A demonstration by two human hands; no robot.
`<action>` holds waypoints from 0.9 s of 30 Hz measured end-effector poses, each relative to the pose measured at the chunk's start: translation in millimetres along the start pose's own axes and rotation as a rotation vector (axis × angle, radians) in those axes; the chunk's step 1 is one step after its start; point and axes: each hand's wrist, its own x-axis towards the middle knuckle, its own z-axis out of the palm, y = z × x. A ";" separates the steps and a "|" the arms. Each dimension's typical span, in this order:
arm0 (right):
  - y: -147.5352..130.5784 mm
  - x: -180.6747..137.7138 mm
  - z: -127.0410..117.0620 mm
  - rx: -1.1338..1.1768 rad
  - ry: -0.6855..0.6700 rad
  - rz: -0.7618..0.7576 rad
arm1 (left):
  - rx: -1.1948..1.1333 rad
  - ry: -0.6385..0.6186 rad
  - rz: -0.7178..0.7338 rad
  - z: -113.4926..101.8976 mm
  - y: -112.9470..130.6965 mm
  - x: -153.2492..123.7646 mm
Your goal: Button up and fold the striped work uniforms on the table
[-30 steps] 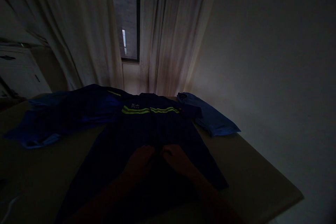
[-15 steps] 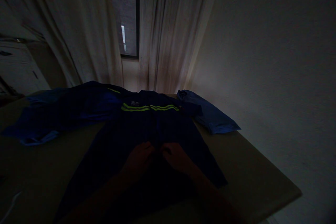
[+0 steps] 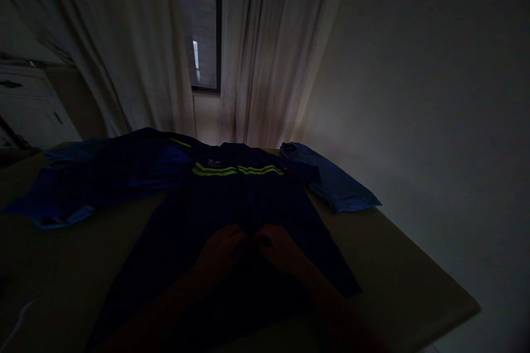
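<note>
A dark navy work jacket (image 3: 273,193) lies spread face up, with yellow-green stripes across its chest and a small pale logo above them. Both my hands are at its front opening, low on the body. My left hand (image 3: 223,242) has its fingers curled closed on the cloth near the middle line. Close beside it, my right hand (image 3: 275,242) pinches the front edge with thumb and fingers. The fingertips nearly meet. Dim light hides any button or zip between them.
Folded blue jeans (image 3: 339,182) lie at the table's right, by the wall. Crumpled blue clothing (image 3: 111,171) covers the far left of the table (image 3: 397,270). Curtains (image 3: 265,66) hang behind, and a white cabinet (image 3: 33,99) stands at the left. A thin white strip (image 3: 20,317) lies at the near left.
The view has shifted very slightly. Both hands stay at the same place on the jacket front, with the fingers of the left hand a touch nearer the right.
</note>
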 end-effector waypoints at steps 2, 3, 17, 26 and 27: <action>-3.0 0.4 1.0 -0.033 0.002 0.030 | 0.016 0.002 0.009 -0.6 0.2 0.1; -4.7 0.7 1.4 -0.042 0.004 0.046 | 0.022 -0.003 0.002 -1.3 0.7 0.2; -3.0 2.4 -0.2 0.034 -0.023 -0.008 | 0.015 -0.048 -0.006 -7.3 -0.7 3.1; -5.5 0.7 4.5 0.006 0.029 -0.065 | 0.238 -0.077 0.172 -12.1 0.6 -1.3; -5.6 0.7 4.5 0.002 0.029 -0.067 | 0.263 -0.085 0.196 -11.9 1.2 -1.4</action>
